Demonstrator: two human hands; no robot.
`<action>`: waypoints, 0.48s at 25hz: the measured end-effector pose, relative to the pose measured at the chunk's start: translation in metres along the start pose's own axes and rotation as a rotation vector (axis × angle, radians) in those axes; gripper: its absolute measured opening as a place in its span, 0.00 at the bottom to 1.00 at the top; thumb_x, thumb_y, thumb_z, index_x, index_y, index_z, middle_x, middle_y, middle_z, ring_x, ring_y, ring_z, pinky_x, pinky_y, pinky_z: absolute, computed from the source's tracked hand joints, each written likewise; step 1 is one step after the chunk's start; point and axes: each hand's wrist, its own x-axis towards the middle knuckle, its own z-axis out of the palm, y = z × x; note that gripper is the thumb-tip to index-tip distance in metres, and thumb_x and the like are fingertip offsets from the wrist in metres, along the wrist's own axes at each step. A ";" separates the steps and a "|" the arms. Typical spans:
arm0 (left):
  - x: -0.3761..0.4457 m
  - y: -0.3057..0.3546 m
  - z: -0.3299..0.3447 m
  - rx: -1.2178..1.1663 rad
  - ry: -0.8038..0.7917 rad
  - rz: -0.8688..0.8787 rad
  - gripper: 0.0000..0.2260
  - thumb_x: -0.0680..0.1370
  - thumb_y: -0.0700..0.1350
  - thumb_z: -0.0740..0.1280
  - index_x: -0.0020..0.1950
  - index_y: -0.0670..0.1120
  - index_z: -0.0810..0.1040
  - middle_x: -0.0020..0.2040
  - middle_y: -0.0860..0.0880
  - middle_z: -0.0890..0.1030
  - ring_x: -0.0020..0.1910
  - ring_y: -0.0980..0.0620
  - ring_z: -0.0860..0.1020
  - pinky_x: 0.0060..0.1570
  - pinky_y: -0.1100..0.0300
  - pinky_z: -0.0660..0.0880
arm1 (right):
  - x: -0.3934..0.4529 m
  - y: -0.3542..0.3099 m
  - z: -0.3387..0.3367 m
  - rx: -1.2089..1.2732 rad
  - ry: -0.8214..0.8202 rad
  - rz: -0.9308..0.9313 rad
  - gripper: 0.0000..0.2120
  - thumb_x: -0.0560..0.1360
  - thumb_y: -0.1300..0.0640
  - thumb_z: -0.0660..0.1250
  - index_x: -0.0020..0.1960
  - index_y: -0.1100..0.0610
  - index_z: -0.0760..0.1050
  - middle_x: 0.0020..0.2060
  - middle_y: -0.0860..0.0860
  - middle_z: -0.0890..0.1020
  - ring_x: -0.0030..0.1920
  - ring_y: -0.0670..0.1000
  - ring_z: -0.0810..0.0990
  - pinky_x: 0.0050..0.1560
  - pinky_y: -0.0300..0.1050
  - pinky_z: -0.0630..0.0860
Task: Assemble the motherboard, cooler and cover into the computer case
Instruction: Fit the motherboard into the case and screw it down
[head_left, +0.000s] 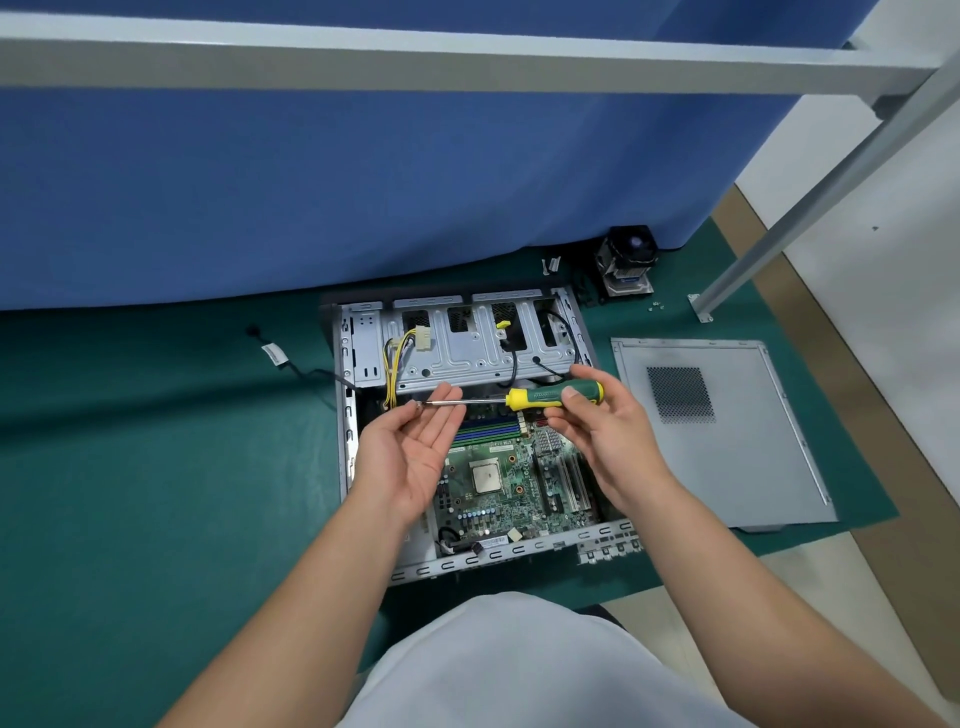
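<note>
**Loose screw at the driver tip, held above a bare board**

The right hand (597, 415) grips the green-and-yellow handle of the steel-shafted screwdriver (519, 399), held level over the open grey metal computer case (467, 358). The left hand (415, 452) lies palm up with its fingers straight, fingertips touching a small silver screw (417, 406) at the driver's tip. The green printed-circuit motherboard (509, 483) already lies inside the case, directly beneath both hands.

The main risk, as I judge it, is the screw slipping off the tip. Nothing pinches it; whether it sits on the tip or only rests on the fingers cannot be told. A fall would land it among the board's components or slots, where it is hard to retrieve and could short contacts. A slipping blade could also gouge the board.

The black-fanned metal cooler (626, 262) waits at one o'clock from the case, well apart; the flat grey perforated cover panel (727, 441) lies at three o'clock, just beside it on the green mat (156, 493).
</note>
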 end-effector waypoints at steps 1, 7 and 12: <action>0.000 0.000 -0.001 0.000 -0.001 -0.005 0.08 0.82 0.34 0.58 0.59 0.37 0.71 0.60 0.31 0.82 0.59 0.33 0.82 0.51 0.44 0.83 | 0.000 0.000 0.000 -0.007 -0.003 0.004 0.16 0.80 0.66 0.67 0.65 0.53 0.77 0.42 0.54 0.86 0.48 0.55 0.86 0.56 0.48 0.83; 0.000 0.000 -0.003 0.029 0.019 -0.022 0.11 0.83 0.33 0.59 0.65 0.34 0.71 0.59 0.31 0.82 0.59 0.34 0.83 0.50 0.47 0.84 | -0.001 -0.001 -0.002 -0.051 -0.024 -0.007 0.18 0.80 0.66 0.68 0.66 0.52 0.77 0.52 0.61 0.84 0.50 0.56 0.86 0.58 0.49 0.82; -0.003 0.000 -0.006 0.126 0.078 -0.053 0.14 0.83 0.35 0.62 0.68 0.31 0.71 0.59 0.31 0.82 0.57 0.35 0.84 0.51 0.48 0.84 | -0.004 -0.001 -0.001 -0.124 -0.039 -0.090 0.18 0.79 0.64 0.70 0.65 0.47 0.78 0.46 0.56 0.85 0.49 0.57 0.87 0.57 0.49 0.83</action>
